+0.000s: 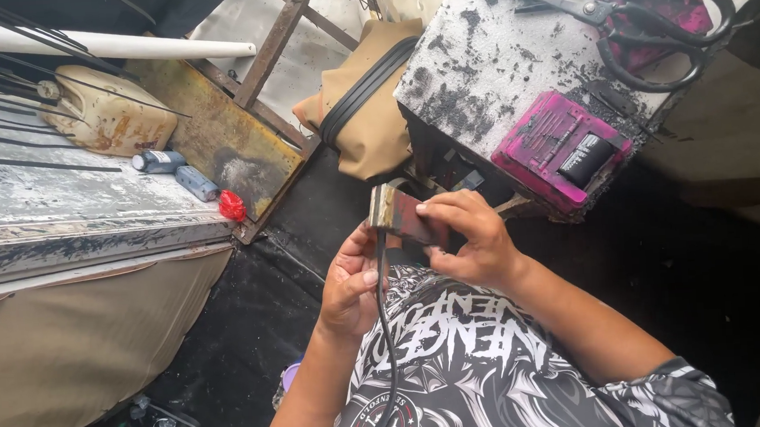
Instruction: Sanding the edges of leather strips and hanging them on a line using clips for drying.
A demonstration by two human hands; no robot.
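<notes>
My right hand (475, 234) grips a small flat rectangular block (399, 216), dark reddish with a worn metallic edge, held at chest height. My left hand (353, 280) is below and left of it, pinching a thin black strap (387, 326) that runs from the block down over my patterned shirt. The fingers of both hands cover part of the block.
A stained white foam block (476, 70) stands at the upper right, bearing a magenta box (559, 148) and large black scissors (648, 26). At left are a worn bench (58, 196) with black strips, a dirty plastic jug (110, 115), small bottles (178, 172) and a white pipe (128, 46). A tan bag (365, 102) lies in the middle.
</notes>
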